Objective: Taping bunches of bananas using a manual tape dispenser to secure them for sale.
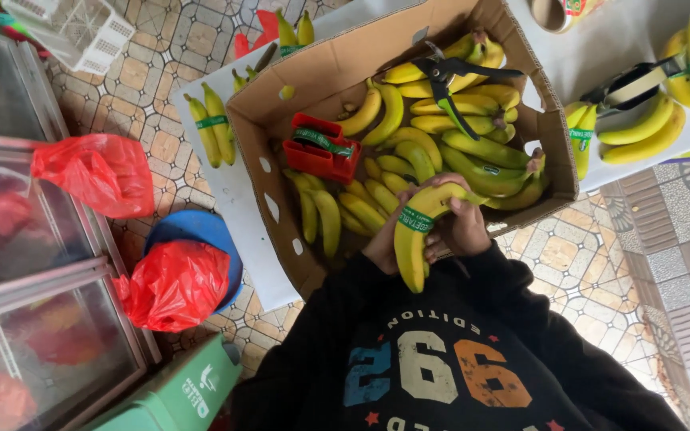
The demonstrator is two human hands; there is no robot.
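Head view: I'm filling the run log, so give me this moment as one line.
hands: both hold banana bunch with green band | below: box of bananas | in box: shears, red tape holder

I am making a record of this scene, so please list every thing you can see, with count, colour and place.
banded bananas: one small bunch, yellow with a green band, held in both hands
cardboard box: one, brown, centre, full of loose bananas
tape dispenser: one, red with green tape, inside the box at its left
cutter: one, black with a green handle, lying on the bananas in the box
plastic bags: two, red, on the left
tub: one, blue, under the lower red bag
crate: one, white, top left
left hand: one, behind the bunch
right hand: one, gripping the bunch
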